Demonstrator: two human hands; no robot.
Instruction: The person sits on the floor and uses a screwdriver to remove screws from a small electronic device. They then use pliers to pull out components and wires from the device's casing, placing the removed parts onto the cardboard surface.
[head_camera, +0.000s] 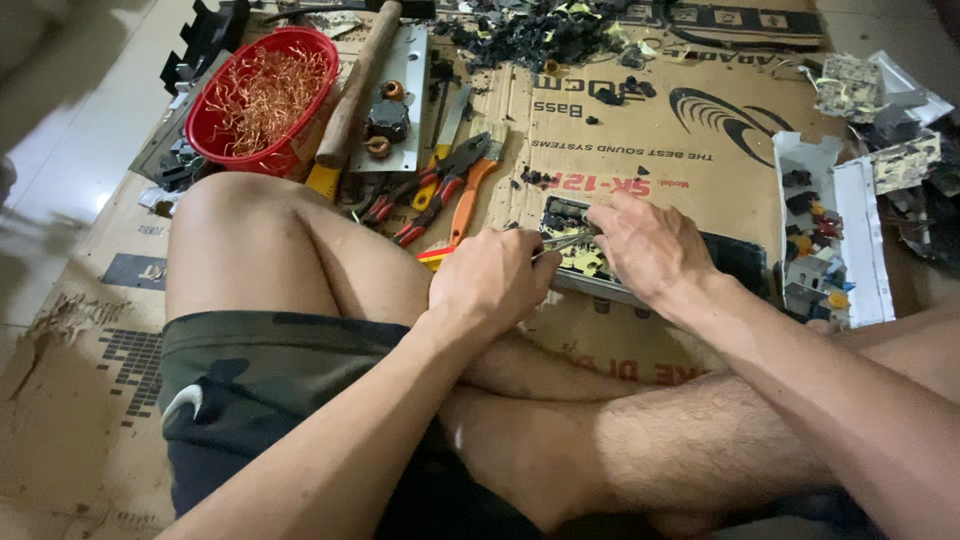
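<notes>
Person sits cross-legged on flattened cardboard (640, 130), head view looks down over bare legs and dark shorts.

Left hand (490, 280) is clenched around a thin metal tool (562, 242), yellow-red handle end (436, 256) sticks out on the thumb side; can't tell if it's a screwdriver or tweezers. Tool tip points right, onto the circuit board (575, 250).

Right hand (645, 245) lies on top of the circuit board, fingers curled down and pressing on its upper edge, grasping the board rather than released. Board is just in front of the crossed shins, between the 2 hands, lying flat on the cardboard, with yellow and dark parts on it.

Around:
- red basket (262, 95) full of copper wire scraps, upper left, beyond the left knee
- wooden-handled hammer (355, 95) lying beside the basket, on a grey metal plate (405, 95) with small coils
- orange-handled pliers (462, 180) and red-handled cutters (395, 205) near the knee, well left of the board
- pile of black debris (540, 35) at top centre
- white tray-like panel (835, 235) with small coloured components, right of the right hand, apart from it
- more broken boards (880, 110) at far right
</notes>
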